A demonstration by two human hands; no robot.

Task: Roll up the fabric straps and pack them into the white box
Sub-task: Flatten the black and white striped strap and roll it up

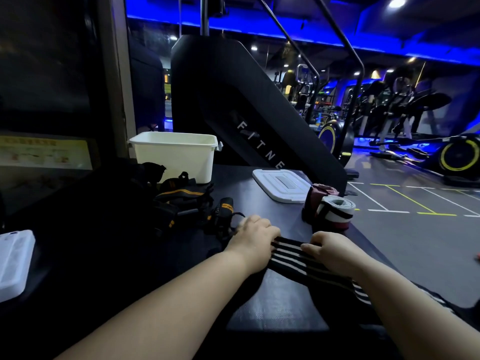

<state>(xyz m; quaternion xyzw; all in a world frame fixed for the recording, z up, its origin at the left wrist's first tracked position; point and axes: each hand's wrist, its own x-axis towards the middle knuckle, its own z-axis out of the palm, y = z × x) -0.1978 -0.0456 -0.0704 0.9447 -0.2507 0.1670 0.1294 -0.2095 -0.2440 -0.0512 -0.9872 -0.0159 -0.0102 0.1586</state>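
A black strap with pale stripes lies flat on the dark table, running toward the lower right. My left hand and my right hand both grip its far end, fingers curled over the edge. Two rolled straps stand to the right: a grey-white one with black and red bands and a dark red one behind it. The white box stands open at the back of the table; its inside is hidden from here. The white lid lies flat beside it.
A heap of black and orange straps lies left of my hands. A clear plastic case sits at the left edge. A large black fitness machine rises behind the table. The table's right edge drops to the gym floor.
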